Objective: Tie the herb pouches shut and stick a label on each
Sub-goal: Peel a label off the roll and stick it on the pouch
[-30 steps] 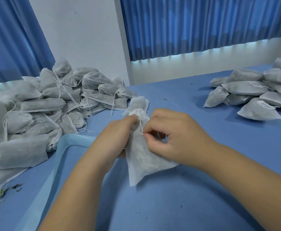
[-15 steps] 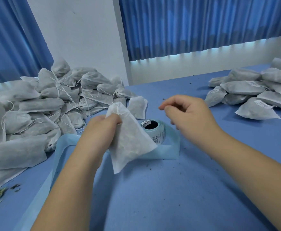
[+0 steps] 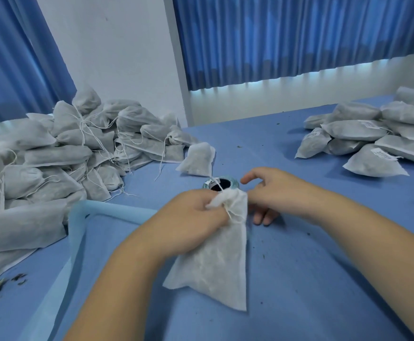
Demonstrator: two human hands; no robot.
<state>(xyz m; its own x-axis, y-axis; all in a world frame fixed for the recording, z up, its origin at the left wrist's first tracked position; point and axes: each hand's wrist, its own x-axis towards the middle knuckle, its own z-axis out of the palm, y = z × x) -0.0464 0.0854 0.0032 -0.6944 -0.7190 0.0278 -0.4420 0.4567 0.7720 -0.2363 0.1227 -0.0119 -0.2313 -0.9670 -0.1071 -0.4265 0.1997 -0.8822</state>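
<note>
Since half a second ago the pouch has swung lower and upright, and the right hand has dropped back to its neck. The left hand (image 3: 191, 217) has its grip curled round the bunched neck. The pouch (image 3: 215, 257) runs long from there toward 6 o'clock, its foot seemingly on the desk (image 3: 299, 279). A string (image 3: 216, 185) strays toward 11 o'clock over the label roll (image 3: 234, 183). The right hand (image 3: 272, 193), at 3 o'clock, is nearer; whether its grip holds string I cannot tell.
</note>
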